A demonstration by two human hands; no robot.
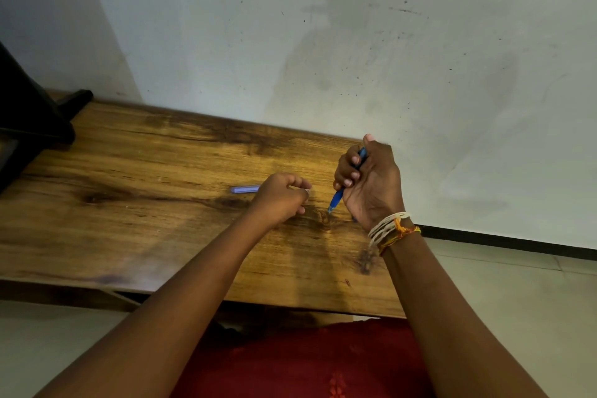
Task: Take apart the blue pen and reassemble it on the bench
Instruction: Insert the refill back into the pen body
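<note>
Blue pen (pixel 338 197) is gripped in the fisted right hand (pixel 368 181), tip down over the wooden bench (pixel 135 197). Left hand (pixel 279 199) is curled shut; contents cannot be told. Pale cap (pixel 245 189) is lying beside it.

pen barrel (pixel 336 199): mid hid by right hand (pixel 368 178) | cap (pixel 245 189): end behind left hand (pixel 279 195)

wooden bench (pixel 145 197), pale blue cap (pixel 245 189) lying on it
</note>
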